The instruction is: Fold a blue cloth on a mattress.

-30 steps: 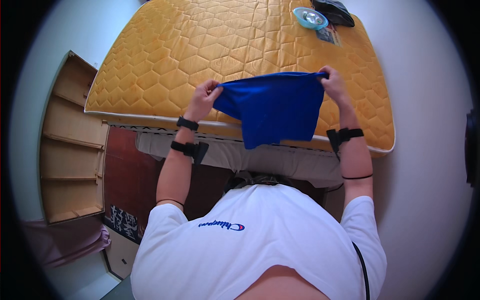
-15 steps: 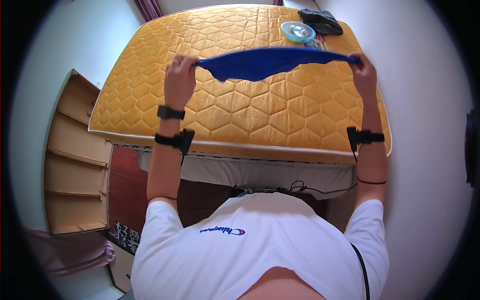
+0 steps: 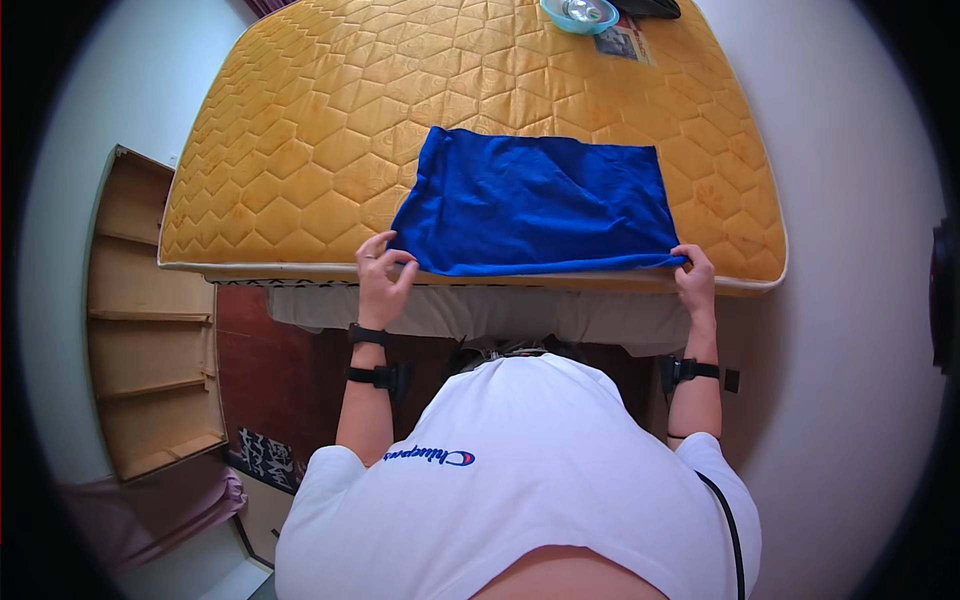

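A blue cloth lies spread on the yellow quilted mattress, a little wrinkled, with its near edge along the mattress's front edge. At the cloth's near left corner, my left hand has its thumb and fingers apart, with fingertips by the fabric. My right hand pinches the near right corner between thumb and fingers. Black straps with small dark devices sit on both of my forearms.
Towards the far right of the mattress stands a light-blue basin, beside a printed sheet and a dark bundle. A wooden shelf frame leans at the left wall. White fabric hangs below the mattress.
The blue cloth, earlier stretched in the air between both hands, now lies flat on the mattress. Both hands have come down and nearer, and the left fingers have parted.
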The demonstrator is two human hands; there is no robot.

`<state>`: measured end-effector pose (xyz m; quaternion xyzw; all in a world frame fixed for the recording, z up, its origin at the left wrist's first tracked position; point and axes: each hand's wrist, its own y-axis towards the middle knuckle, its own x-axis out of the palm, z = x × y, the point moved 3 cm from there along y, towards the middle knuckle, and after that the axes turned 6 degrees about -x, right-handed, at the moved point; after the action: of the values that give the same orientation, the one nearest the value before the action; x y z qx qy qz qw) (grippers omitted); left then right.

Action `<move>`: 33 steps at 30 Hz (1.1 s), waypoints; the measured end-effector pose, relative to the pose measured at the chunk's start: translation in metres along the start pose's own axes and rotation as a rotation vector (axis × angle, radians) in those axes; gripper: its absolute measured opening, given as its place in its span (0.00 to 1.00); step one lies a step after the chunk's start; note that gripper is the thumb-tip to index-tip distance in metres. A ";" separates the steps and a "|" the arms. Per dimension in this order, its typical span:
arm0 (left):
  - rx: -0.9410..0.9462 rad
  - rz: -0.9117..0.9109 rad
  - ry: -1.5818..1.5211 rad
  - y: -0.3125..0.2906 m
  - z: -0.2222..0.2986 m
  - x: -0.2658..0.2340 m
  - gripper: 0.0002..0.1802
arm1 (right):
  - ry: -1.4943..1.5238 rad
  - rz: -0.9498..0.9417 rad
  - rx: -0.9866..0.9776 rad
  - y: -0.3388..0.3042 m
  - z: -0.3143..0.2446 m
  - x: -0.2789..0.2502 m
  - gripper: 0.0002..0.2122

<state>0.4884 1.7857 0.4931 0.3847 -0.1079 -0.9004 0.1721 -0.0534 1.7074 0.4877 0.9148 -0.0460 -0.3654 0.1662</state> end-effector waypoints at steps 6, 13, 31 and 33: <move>-0.327 0.064 -0.050 0.026 -0.033 0.004 0.29 | 0.012 -0.177 0.117 -0.013 -0.002 -0.020 0.10; -0.379 -0.003 -0.037 0.040 -0.040 0.033 0.16 | -0.056 -0.171 0.031 -0.018 0.016 -0.007 0.11; -0.244 0.203 0.347 0.014 -0.006 -0.008 0.12 | 0.086 -0.210 0.104 -0.015 0.009 -0.010 0.12; -0.157 0.095 0.247 0.045 0.010 -0.002 0.13 | 0.057 -0.239 0.111 -0.015 0.014 -0.010 0.11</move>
<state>0.4923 1.7458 0.5155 0.4723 -0.0331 -0.8427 0.2562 -0.0709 1.7197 0.4803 0.9315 0.0477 -0.3532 0.0721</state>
